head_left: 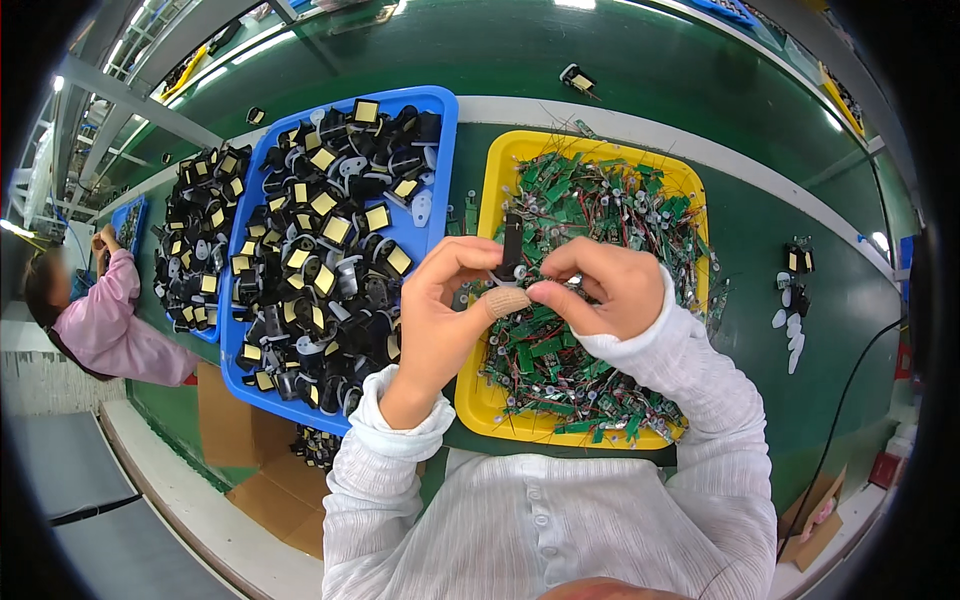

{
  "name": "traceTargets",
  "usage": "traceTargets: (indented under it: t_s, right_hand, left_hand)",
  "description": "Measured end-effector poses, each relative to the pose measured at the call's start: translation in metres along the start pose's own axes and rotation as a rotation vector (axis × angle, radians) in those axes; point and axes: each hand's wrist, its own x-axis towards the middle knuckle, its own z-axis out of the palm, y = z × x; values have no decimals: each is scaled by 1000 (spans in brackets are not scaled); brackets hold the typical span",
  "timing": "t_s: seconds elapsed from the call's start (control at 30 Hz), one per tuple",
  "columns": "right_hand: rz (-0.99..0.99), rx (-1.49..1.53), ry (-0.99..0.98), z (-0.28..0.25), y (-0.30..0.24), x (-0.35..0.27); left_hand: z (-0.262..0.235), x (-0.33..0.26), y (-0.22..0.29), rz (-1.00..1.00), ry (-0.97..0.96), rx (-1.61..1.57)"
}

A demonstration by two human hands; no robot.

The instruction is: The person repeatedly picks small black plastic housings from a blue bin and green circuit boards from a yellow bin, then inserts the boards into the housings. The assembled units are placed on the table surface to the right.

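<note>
And here, out in front of the white shirt, the left hand (445, 295) is clamped on a black plastic housing (512, 240), thumb and forefinger gripping its lower end while it stands upright over the left side of the yellow tray (470, 402). A tan wrap (507, 302) covers that thumb! Just beside it is the right hand (612, 295), thumb and forefinger almost tip to tip at the small pale piece (519, 272) by the housing's base; whether they pinch anything, I cannot tell. Below, the tray brims with green circuit boards (547, 348) and red and dark wires; any print on them is too small to read. To the left, the blue tray (448, 140) is heaped with more black housings, many wearing pale yellow square pads (336, 230). Farther left, a co-worker in pink (105, 315) sits at the green bench (840, 300).
</note>
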Motion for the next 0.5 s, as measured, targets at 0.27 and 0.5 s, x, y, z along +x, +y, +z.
traceTargets:
  t_s: [0.27,0.5]
  right_hand:
    - [-126,-40,85,5,7,-4]
    - [-174,-160,137,4,5,-7]
  left_hand:
    - [4,-1,4,132,-15,270]
    - [8,0,8,220,22,361]
